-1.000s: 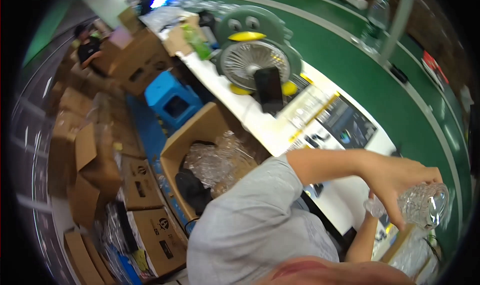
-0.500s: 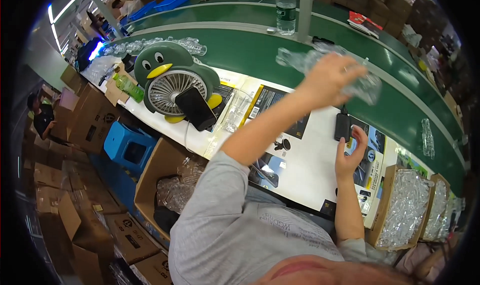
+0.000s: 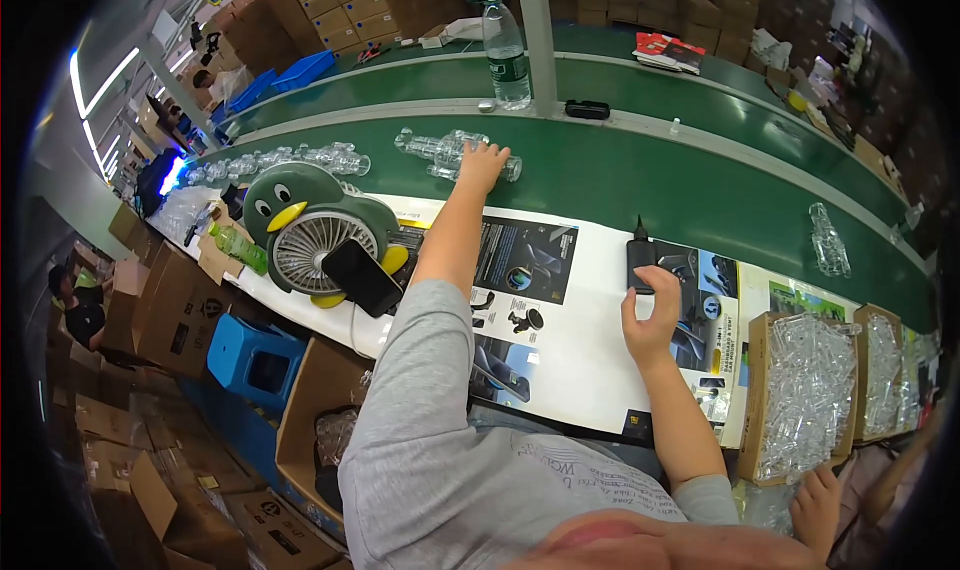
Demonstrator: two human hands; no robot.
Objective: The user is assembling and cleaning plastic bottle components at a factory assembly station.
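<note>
My left hand [image 3: 482, 167] reaches out over the green conveyor belt, its bent fingers on clear plastic figure-shaped pieces [image 3: 436, 148] lying there. More such pieces [image 3: 275, 160] lie in a row farther left on the belt. On the white table, my right hand [image 3: 655, 315] curls its thumb and fingers about the lower end of a small black bottle [image 3: 640, 254] with a pointed nozzle. Printed sheets [image 3: 525, 260] cover parts of the tabletop around it.
A green penguin-shaped fan [image 3: 320, 225] stands at the left with a phone [image 3: 360, 277] before it. Cartons of clear plastic parts [image 3: 808, 395] are at the right. A single clear piece [image 3: 828, 240] lies on the belt there. A water bottle [image 3: 507, 55] stands beyond the belt.
My left hand has swung left and down to the belt with the clear plastic pieces. My right hand stays by the black bottle. The head view has shifted. Another person's hand shows at lower right.
</note>
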